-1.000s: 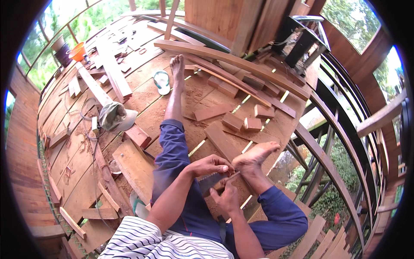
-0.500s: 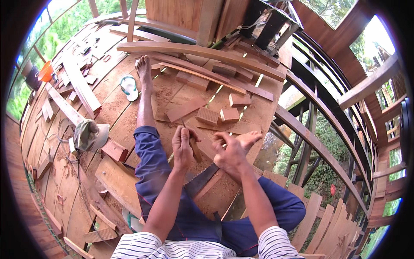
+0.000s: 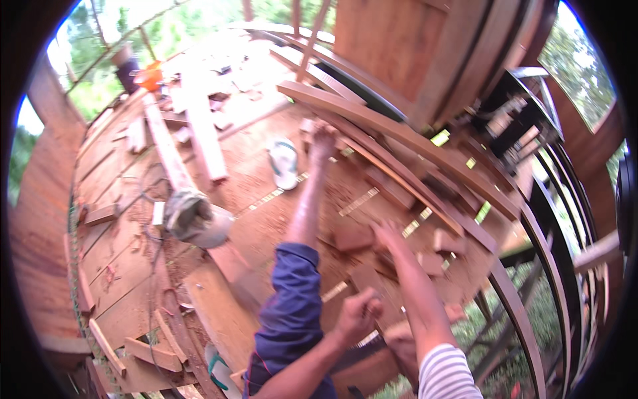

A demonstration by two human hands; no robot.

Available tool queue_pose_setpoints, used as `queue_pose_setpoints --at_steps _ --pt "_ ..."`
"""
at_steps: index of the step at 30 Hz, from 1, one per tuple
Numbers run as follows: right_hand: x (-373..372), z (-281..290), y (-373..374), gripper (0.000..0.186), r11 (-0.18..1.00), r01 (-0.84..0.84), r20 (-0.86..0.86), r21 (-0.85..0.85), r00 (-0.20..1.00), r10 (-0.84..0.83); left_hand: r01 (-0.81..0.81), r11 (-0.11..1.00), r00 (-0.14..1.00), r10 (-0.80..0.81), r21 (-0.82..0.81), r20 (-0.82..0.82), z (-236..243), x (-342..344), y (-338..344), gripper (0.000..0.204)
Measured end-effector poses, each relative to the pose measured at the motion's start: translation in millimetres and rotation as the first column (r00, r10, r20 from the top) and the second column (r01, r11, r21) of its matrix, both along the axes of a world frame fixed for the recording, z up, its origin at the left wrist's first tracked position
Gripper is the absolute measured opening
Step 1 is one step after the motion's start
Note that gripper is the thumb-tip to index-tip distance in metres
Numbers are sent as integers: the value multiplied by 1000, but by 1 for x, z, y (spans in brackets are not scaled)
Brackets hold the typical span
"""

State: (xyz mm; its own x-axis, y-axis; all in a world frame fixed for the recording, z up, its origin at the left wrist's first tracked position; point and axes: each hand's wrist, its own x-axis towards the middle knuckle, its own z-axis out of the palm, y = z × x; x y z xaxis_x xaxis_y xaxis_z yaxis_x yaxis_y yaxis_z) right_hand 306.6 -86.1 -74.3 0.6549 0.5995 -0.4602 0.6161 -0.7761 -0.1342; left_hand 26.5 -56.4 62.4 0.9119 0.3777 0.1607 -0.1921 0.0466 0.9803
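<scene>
My left hand (image 3: 359, 316) is closed in front of my bent knee; what it holds, if anything, I cannot make out. Under it lies the dark blade of a handsaw (image 3: 355, 354), partly hidden by my arm and leg. Stretched forward over the boards, my right hand (image 3: 387, 235) is beside a reddish-brown wood block (image 3: 353, 239). Its fingers are smeared by motion, so whether they touch the block does not show. Another short wood block (image 3: 430, 264) lies just right of that forearm.
Long planks (image 3: 399, 139) lie across the deck ahead. A cap (image 3: 196, 216) rests on timber at left, near a sandal (image 3: 284, 164) and a cable (image 3: 158, 256). An orange container (image 3: 149, 78) stands far left. At right the deck ends at open framing (image 3: 515, 319).
The view has swung, shifting the scene right and tilting it. My right hand has left its place near my left hand and reached forward to the wood blocks. My left hand stays closed.
</scene>
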Motion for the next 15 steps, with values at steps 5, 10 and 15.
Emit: queue_pose_setpoints --at_steps 5,10,15 --pt "12 0 -18 78 994 -103 279 -40 954 110 59 998 996 -59 10 73 -7 10 -5 33" --pt "-10 67 -31 66 917 -169 396 361 918 14 -8 974 996 -12 228 86 -7 8 -4 42" --pt "-68 179 -82 75 496 -2 179 868 934 -309 -83 971 985 46 223 167 5 11 12 28"
